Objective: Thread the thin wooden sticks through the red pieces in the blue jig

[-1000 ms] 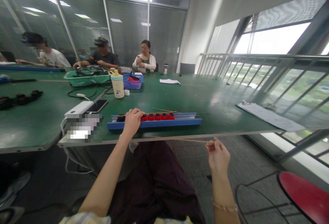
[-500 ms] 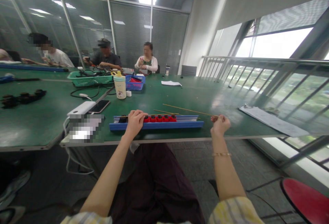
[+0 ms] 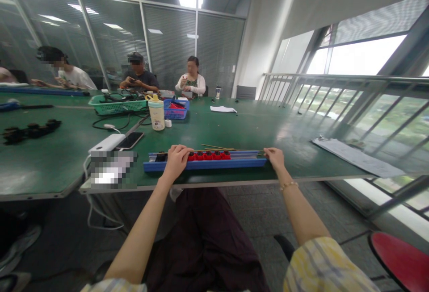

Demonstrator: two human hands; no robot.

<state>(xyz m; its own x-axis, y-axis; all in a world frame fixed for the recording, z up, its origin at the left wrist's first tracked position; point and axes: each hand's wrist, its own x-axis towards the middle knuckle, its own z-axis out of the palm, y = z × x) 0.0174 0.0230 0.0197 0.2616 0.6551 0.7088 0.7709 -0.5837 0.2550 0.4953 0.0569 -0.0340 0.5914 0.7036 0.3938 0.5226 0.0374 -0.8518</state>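
A blue channel-shaped rail (image 3: 208, 166) lies across the table's front edge. Inside it sits a row of red blocks with black tops (image 3: 209, 155), and a dark piece (image 3: 161, 156) shows at its left end. My left hand (image 3: 177, 161) rests over the rail, fingertips pinched at a thin yellowish rod (image 3: 246, 150) that runs along above the blocks; its hidden fingers may also touch a block. My right hand (image 3: 275, 157) pinches the rod's other end, beside the rail's right end. Another thin rod (image 3: 212, 146) lies just behind the rail.
Left of the rail are a phone (image 3: 132, 140), a white power bank (image 3: 107, 143) and cables. Behind stand a cup (image 3: 156, 114), a green basket (image 3: 115, 106) and a blue basket (image 3: 174, 112). A clipboard (image 3: 355, 156) lies right. Several people sit across the table.
My right hand has moved left and slightly down to the rail's right end, bringing its thin rod from a slant to nearly level along the rail. My left hand has stayed put.
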